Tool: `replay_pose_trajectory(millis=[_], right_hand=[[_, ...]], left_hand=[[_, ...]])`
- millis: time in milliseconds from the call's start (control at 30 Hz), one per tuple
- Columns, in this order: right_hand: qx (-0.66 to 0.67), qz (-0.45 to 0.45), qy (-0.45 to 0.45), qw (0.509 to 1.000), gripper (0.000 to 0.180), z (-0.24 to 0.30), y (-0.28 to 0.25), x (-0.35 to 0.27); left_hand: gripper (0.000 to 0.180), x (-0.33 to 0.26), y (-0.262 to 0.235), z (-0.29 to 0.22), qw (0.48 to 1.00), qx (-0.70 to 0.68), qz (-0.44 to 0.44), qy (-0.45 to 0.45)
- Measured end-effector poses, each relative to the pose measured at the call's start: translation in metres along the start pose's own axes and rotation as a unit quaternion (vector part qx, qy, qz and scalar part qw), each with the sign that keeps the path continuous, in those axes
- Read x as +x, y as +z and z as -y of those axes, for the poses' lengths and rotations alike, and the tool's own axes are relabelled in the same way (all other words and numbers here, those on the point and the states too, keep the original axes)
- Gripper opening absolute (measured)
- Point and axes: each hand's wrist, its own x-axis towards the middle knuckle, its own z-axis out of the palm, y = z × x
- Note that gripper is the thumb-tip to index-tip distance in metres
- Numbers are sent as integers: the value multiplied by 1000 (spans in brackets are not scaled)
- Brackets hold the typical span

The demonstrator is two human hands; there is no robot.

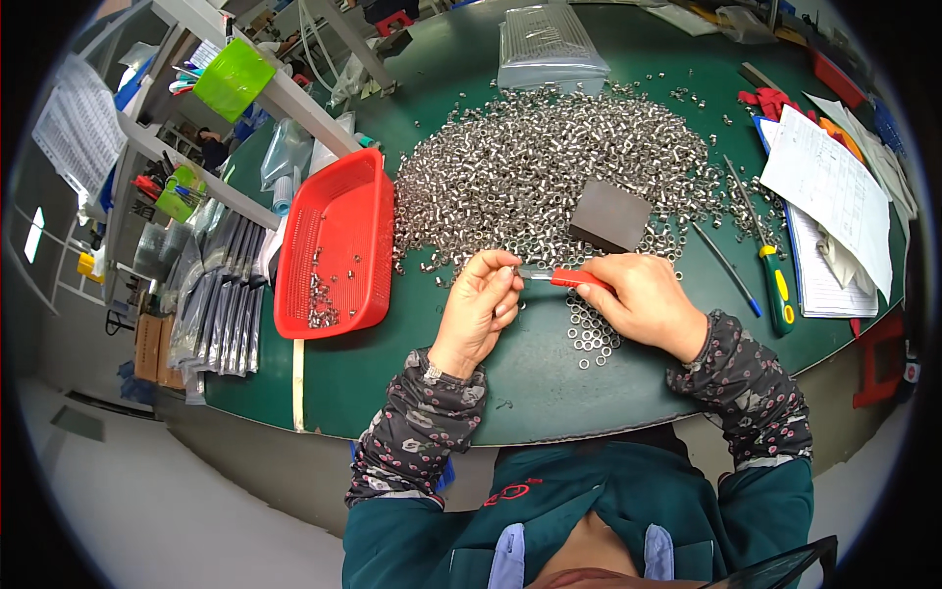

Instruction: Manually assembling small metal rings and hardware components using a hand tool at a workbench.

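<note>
My right hand [643, 299] is closed round the red handle of a slim hand tool [577, 279], whose narrow pale-grey front end points left. At that tip, the thumb and fingers of my left hand [476, 306] pinch a small metal piece, mostly hidden by the fingertips. Both hands are above the near part of the green table. Just beyond them spreads a large heap of small shiny metal sleeves [530, 157]. A dark grey rectangular block [612, 214] rests on the heap's near right side. Several loose metal rings [593, 339] lie below my right hand.
A red plastic basket [339, 211] with a few metal sleeves stands at left. To the right lie a thin rod [728, 270], a green-and-yellow-handled screwdriver [777, 291] and papers on a clipboard [834, 285]. Bagged tubes [551, 44] sit behind the heap; a shelf post [294, 93] rises at left.
</note>
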Motion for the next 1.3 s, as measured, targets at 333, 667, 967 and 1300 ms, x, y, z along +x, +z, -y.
replay_pose_trajectory(millis=[333, 667, 967, 1300], right_hand=[[-42, -22, -38, 998, 18, -2, 4, -2], [-125, -69, -93, 985, 18, -5, 6, -3], [-154, -79, -112, 979, 19, -5, 6, -3], [-162, -70, -120, 977, 20, -3, 5, -2]], left_hand=[[14, -1, -3, 0, 997, 56, -43, -8], [13, -1, 0, 0, 995, 82, -59, -10], [12, -1, 0, 2, 991, 120, -53, 7], [17, -1, 0, -1, 988, 145, -57, -14]])
